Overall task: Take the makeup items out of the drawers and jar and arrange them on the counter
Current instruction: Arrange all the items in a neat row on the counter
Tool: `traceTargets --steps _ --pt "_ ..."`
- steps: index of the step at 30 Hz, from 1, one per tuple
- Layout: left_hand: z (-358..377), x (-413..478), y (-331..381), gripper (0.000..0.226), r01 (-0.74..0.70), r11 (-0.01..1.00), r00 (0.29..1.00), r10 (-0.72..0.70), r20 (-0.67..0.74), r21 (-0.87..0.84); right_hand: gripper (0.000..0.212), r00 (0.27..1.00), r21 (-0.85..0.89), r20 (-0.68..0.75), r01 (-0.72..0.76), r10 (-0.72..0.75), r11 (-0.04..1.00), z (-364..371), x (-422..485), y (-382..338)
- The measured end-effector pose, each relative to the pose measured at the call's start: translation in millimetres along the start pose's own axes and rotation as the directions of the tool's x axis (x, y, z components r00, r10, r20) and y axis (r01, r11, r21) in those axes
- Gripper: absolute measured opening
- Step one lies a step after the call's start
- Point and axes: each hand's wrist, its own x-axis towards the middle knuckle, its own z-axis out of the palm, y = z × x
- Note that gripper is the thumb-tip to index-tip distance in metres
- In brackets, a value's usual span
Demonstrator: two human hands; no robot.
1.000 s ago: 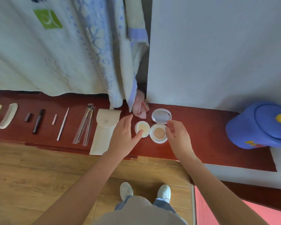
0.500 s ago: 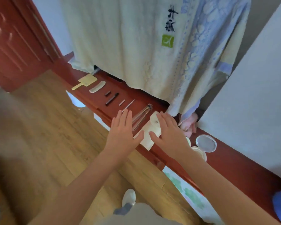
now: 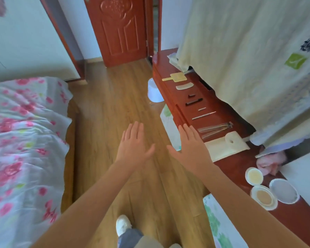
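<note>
My left hand [image 3: 133,144] and my right hand [image 3: 190,146] are held out flat over the wooden floor, fingers straight, holding nothing. To their right runs the red counter [image 3: 238,165]. On it lie in a row a yellow hand mirror [image 3: 176,77], a pale comb [image 3: 184,86], a small dark cap [image 3: 191,95], a dark tube [image 3: 194,102], a thin stick [image 3: 204,115], clear-wrapped tools [image 3: 215,129], a cream pouch [image 3: 225,146], a puff [image 3: 254,176] and an open compact [image 3: 264,197] with its lid [image 3: 283,190].
A large cream cloth [image 3: 240,51] hangs over the counter's back. A bed with a floral cover [image 3: 25,140] stands left. A red door [image 3: 122,29] is at the far end, a white stool [image 3: 155,92] beside the counter. My white shoe [image 3: 123,224] is on the floor.
My view swung left from the counter toward the room. Both hands left the compact and pouch and now hover flat over the floor, away from the counter.
</note>
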Motion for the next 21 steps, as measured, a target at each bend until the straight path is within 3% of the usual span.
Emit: traceTargets --steps 6,21 --pt "-17 -5 -65 0.082 0.044 0.999 0.999 -0.044 0.002 -0.014 0.08 1.0 0.028 -0.003 0.015 -0.015 1.0 18 16 -50" --pt "-35 59 -196 0.08 -0.213 0.977 0.977 0.212 0.038 0.031 0.078 0.973 0.071 0.027 -0.231 0.229 0.97 76 75 -146"
